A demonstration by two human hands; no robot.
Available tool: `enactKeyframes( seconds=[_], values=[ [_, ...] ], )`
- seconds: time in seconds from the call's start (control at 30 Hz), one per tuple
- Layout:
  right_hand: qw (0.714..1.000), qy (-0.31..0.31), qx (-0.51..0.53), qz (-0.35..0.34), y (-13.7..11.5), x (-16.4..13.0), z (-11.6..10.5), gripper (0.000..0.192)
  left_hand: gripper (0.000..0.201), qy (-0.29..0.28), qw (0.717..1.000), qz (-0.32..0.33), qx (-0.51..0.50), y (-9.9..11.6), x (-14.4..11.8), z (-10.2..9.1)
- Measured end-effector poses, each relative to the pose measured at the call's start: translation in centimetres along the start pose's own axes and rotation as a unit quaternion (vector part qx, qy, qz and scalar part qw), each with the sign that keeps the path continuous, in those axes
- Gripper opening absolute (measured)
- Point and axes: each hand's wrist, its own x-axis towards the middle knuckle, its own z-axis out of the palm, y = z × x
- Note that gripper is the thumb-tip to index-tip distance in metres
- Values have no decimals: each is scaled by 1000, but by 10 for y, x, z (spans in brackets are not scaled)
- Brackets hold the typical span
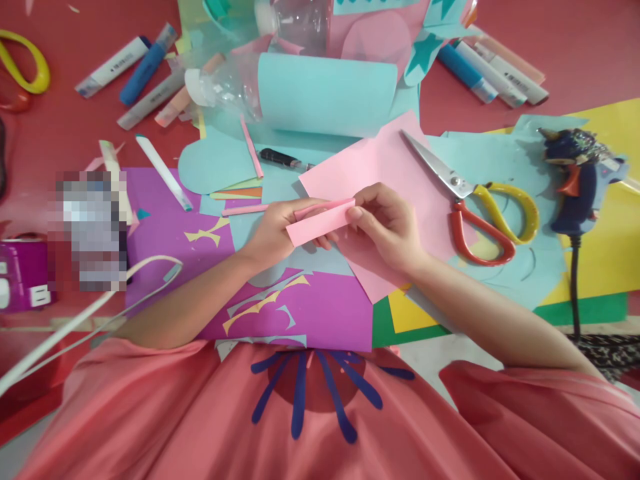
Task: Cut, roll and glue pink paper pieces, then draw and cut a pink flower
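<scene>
- left hand (273, 230) and right hand (385, 227) both pinch a folded pink paper strip (320, 223), one grip clamped on each end, held taut above the bench (575, 47) centre, likely to set the fold
- pink sheet (395, 173) lies beneath
- scissors (475, 200) just right, blades apart
- glue gun (575, 180) far right, within reach

Home craft table, coloured paper (320, 93), scissors (470, 200), markers (145, 67), glue gun (575, 187)

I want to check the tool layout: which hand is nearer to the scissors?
Right. The right hand, holding the pink paper strip, is just left of the scissors; the left hand is farther left, beyond the strip.
</scene>
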Motion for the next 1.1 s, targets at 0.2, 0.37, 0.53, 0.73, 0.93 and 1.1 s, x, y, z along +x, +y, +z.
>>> enactKeyframes(
  seconds=[0.2, 0.37, 0.53, 0.73, 0.93, 1.1],
  values=[
    [1000, 2, 5, 3, 1, 0, 0, 31, 40, -9, 1000, 4, -15, -1, 1, -1],
    [1000, 15, -12, -1, 1, 0, 0, 32, 41, -4, 1000, -7, -9, 0, 0, 1],
    [999, 38, -29, -7, 0, 1, 0, 32, 62, 18, 999, 43, 22, -5, 2, -2],
    [997, 56, -44, -6, 0, 2, -1, 36, 58, 55, 992, 105, 50, -10, 4, -6],
    [997, 65, -28, 13, -1, 3, -1, 38, 42, 92, 985, 124, 78, -8, 5, -1],
    [997, 71, -10, 31, -2, 4, -1, 41, 45, 97, 981, 127, 111, -10, 6, -2]
  ],
)
